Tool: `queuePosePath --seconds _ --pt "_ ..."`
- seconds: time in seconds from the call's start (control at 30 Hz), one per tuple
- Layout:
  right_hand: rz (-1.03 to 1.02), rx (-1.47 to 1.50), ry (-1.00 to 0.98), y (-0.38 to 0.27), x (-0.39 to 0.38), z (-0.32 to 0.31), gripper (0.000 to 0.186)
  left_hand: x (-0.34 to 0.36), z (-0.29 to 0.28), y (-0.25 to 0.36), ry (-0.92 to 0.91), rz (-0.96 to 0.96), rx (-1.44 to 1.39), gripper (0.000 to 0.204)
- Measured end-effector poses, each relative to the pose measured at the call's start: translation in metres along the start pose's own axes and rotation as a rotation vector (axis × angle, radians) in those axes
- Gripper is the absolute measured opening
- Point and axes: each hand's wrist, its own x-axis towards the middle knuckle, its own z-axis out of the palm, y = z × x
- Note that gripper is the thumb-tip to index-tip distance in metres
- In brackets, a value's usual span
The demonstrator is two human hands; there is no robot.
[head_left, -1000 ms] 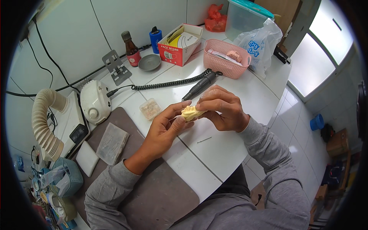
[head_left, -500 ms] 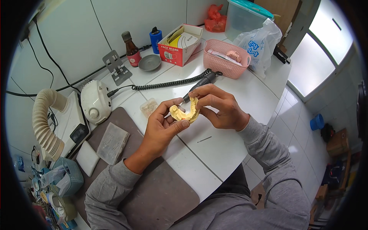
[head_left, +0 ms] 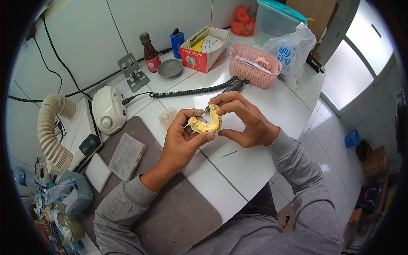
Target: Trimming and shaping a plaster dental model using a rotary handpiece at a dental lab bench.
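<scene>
A yellow, horseshoe-shaped dental cast (head_left: 216,123) is held up over the white tiled table, its tooth row showing and a small red spot on its front. My left hand (head_left: 182,131) is closed on the cast's left side, thumb along the near edge and fingers behind. At the right side is my right hand (head_left: 248,121), its curled fingers on the far tip and its thumb by the near right edge. Behind the hands lies a dark rotary handpiece (head_left: 233,86), partly hidden. A thin metal bur (head_left: 229,154) rests on the tiles nearer me.
A white control unit (head_left: 108,111) joins the handpiece by a coiled cord. To the left are a ribbed hose (head_left: 46,127), a flat clear box (head_left: 126,156) and a brown mat (head_left: 178,212). A pink basket (head_left: 255,76), mask box (head_left: 208,57) and brown bottle (head_left: 149,55) stand farther back.
The cast has tilted slightly, so its tooth row shows more. My right thumb has shifted down along its near right side. My left hand keeps its hold.
</scene>
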Motion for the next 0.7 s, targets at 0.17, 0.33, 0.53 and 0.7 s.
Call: queuePosePath --seconds 0.17,0.33,0.53,0.7 --pt "0.002 -0.042 -0.017 -0.0026 -0.001 -0.0013 0.057 -0.0005 0.0036 0.0042 -0.024 -0.001 0.037 0.059" --pt "0.027 -0.082 -0.012 -0.0006 -0.0027 -0.0002 0.05 -0.0003 0.0037 0.0045 -0.036 0.021 0.067 0.059" --pt "-0.016 -0.14 -0.037 -0.0029 0.0 -0.0014 0.046 -0.0017 0.0031 0.0075 -0.018 -0.015 -0.035 0.06" --pt "0.019 -0.107 -0.059 -0.0011 -0.0016 -0.0023 0.048 0.0 0.0011 0.0086 -0.015 -0.051 0.01 0.057"
